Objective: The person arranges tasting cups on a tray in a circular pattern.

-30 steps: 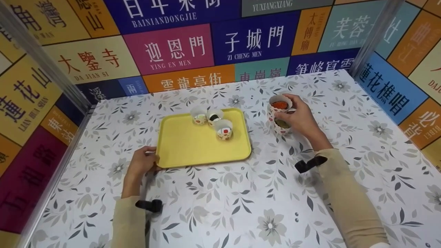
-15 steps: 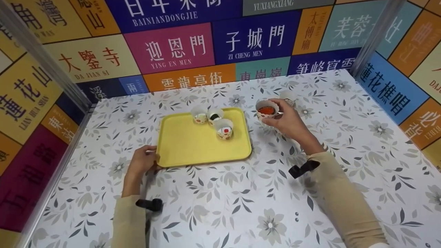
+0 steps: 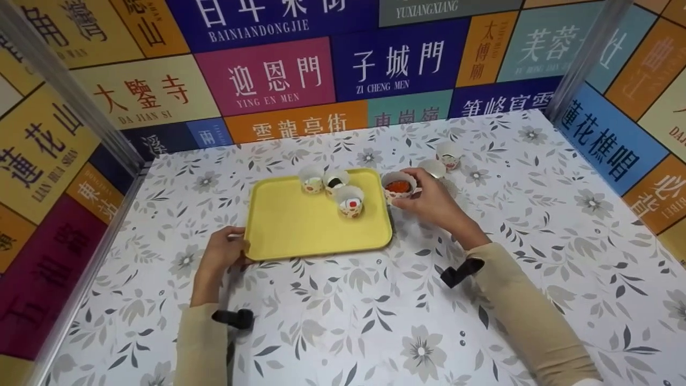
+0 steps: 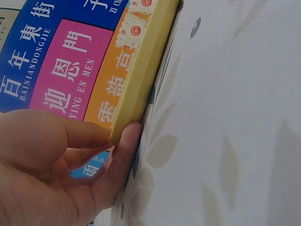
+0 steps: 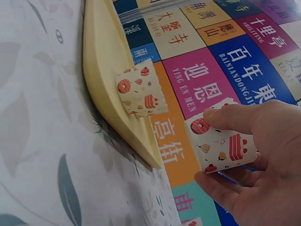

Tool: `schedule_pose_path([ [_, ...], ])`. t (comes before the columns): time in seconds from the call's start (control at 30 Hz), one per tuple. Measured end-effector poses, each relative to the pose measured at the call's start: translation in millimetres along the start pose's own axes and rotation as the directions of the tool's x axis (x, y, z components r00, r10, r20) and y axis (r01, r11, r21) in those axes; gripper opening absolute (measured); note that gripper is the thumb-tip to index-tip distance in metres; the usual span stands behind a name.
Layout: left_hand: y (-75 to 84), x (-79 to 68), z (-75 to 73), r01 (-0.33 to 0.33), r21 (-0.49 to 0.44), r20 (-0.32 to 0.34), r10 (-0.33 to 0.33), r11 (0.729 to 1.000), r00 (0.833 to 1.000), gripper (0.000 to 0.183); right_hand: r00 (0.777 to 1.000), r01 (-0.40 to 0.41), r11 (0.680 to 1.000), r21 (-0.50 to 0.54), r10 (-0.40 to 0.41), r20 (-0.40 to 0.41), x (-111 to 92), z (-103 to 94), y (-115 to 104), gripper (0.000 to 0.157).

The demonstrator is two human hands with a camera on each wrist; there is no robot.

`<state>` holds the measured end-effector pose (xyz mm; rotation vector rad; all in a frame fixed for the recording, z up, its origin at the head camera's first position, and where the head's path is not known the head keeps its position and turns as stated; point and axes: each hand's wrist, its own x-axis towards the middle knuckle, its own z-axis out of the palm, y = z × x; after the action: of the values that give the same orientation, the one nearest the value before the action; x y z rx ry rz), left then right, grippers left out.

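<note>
The right hand (image 3: 437,201) pinches a paper cup (image 3: 398,187) at the yellow tray's (image 3: 316,230) far right edge while the left hand (image 3: 222,252) grips its near left corner

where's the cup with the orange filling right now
In the head view, the orange-filled cup is held by the right hand just above the yellow tray's right edge.

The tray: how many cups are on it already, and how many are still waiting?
Three cups stand on the tray. The right hand holds a fourth cup at the tray's right edge; the left hand grips its near-left corner. Two cups remain on the table.
</note>
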<state>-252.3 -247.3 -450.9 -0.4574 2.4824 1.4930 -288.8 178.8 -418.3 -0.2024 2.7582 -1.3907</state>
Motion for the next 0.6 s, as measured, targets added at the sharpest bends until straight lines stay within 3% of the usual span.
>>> schedule_pose_path([
  [0.2,-0.3,0.0,-0.5,0.005,0.008,0.001,-0.005,1.000,1.000,0.047,0.998,-0.049,0.998,-0.042,0.051,0.031,-2.1,11.2,-5.9,0.072],
  [0.37,-0.6,-1.1,-1.2,0.001,-0.034,0.027,0.000,0.999,1.000,0.048,0.999,-0.035,0.998,-0.043,0.036,0.032,-4.2,21.3,-9.5,0.071],
  [0.6,0.1,-1.7,-0.6,-0.002,-0.009,0.010,0.002,1.000,1.000,0.047,0.998,-0.026,0.999,-0.047,0.029,0.054,-10.3,36.2,-13.3,0.071],
])
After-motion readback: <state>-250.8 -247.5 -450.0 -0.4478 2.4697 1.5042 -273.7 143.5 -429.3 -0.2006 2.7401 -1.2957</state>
